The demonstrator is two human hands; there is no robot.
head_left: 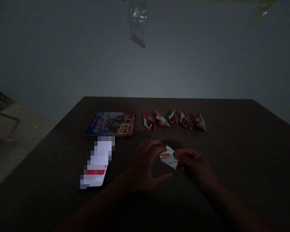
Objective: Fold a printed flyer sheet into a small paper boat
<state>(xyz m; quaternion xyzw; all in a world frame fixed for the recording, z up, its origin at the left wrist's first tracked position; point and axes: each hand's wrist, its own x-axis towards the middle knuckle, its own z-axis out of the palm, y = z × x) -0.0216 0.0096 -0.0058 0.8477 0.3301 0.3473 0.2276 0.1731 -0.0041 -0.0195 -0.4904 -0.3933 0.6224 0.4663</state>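
A folded piece of printed paper (169, 162), white with a red label, is held over the table at its right corner. My right hand (195, 162) pinches that corner between thumb and fingers. Around the paper's left side curves my left hand (145, 164), its thumb spread well apart from the fingers. The left fingertips lie at the paper's upper left edge; whether they press on it is hard to see in the dim light. Beyond both hands, several folded red and white paper pieces (173, 119) stand in a row.
A dark wooden table (232, 135) carries everything and meets a grey wall (207, 48) at the back. On the left lie a colourful printed magazine or flat pack (106, 124) and a lit phone (96, 164). A clear plastic piece (137, 22) hangs on the wall.
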